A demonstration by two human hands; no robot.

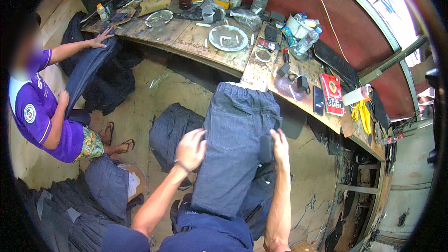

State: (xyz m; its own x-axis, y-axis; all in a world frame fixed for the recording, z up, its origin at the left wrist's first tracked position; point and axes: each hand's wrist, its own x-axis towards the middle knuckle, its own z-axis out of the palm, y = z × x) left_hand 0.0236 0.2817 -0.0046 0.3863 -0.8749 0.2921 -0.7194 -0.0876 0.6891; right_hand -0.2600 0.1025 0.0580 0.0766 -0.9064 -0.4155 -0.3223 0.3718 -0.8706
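Note:
Dark denim trousers [226, 168] with a gathered elastic waistband and a back pocket lie across my lap, the waistband reaching the bench edge. My left hand [191, 149], a dark band at its wrist, is at their left side with its fingers apart and nothing visible in it. On the right side, my right hand [280, 148] grips a dark, rounded block [266, 149] against the trousers. The exact kind of block cannot be made out, and its outline is slightly blurred.
A wooden bench [191, 42] runs ahead, bearing a round plate [228, 38], bottles, a phone [318, 100] and a red packet [332, 94]. At left, a person in a purple shirt [51, 112] handles dark cloth [91, 70]. More dark garments [175, 133] lie around me.

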